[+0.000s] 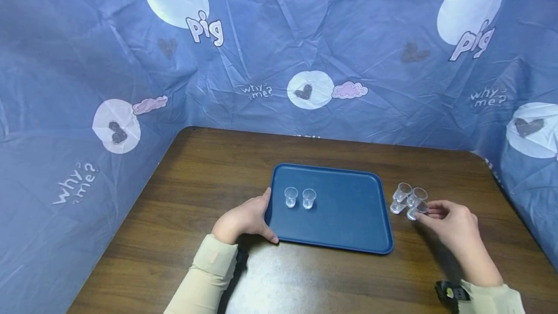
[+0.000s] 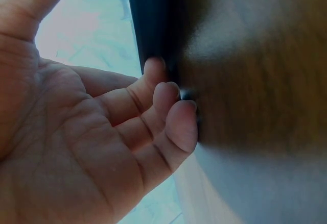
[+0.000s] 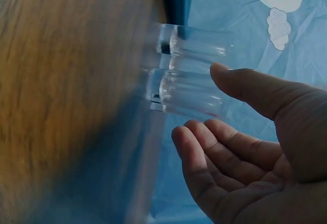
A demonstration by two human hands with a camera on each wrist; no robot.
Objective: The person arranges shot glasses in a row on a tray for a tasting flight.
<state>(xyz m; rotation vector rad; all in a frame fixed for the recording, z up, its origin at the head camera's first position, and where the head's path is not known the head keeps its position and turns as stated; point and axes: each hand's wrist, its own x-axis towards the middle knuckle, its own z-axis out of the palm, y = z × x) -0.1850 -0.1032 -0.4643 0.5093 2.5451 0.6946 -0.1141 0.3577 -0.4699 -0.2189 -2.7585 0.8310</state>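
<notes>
**Hands at a blue tray and a cluster of clear cups**

Nearest the head camera are two pale sleeves reaching up from the bottom edge onto a brown wooden table (image 1: 196,178). At the end of one sleeve, the left hand (image 1: 245,219) rests against the left edge of a blue tray (image 1: 348,207), thumb along the near corner; the left wrist view shows its fingers (image 2: 168,101) relaxed, tips touching the dark rim, not curled round it. At the end of the other, the right hand (image 1: 451,224) lies to the right of the tray, fingertips at a cluster of small clear cups (image 1: 409,200). In the right wrist view the thumb (image 3: 245,86) and loosely bent fingers (image 3: 204,152) sit just beside the nearest cup (image 3: 186,94), with a gap on either side; the hand grasps nothing yet.

These cups stand on the bare wood, just off the tray's right edge, packed together and touching. Each is a short, ribbed, transparent tumbler, long axis vertical, mouth pointing up, slightly wider at the rim than at the base. How many are in the cluster is hard to tell, as they overlap.

Two more clear cups (image 1: 300,197) stand upright side by side on the left part of the tray, near each other but apart.

Blue printed cloth (image 1: 279,52) with white ovals, hearts and the words "pig" and "why me?" walls in the table on three sides.
</notes>
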